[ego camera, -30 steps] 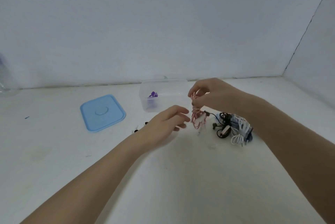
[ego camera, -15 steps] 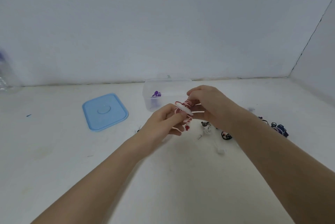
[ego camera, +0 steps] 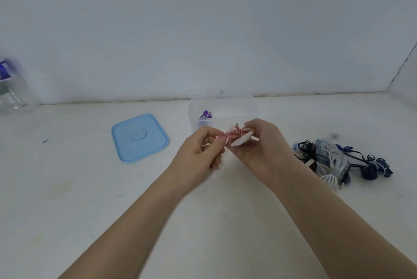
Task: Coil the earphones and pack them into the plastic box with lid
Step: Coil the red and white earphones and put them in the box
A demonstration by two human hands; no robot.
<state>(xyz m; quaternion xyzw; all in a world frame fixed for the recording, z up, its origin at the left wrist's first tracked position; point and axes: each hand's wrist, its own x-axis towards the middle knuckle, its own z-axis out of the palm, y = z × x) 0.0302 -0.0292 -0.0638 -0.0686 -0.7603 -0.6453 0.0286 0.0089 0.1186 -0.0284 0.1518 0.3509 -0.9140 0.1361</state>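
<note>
Both forearms reach forward from the lower edge and converge at centre. Left hand (ego camera: pixel 203 150), fingers curled, pinches the pink earphones (ego camera: pixel 234 137); right hand (ego camera: pixel 262 143), fingers curled, grips the same bundle from the opposite side.

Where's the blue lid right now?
In the head view the blue lid lies flat on the white table, left of the clear plastic box and of both hands, touching neither.
</note>
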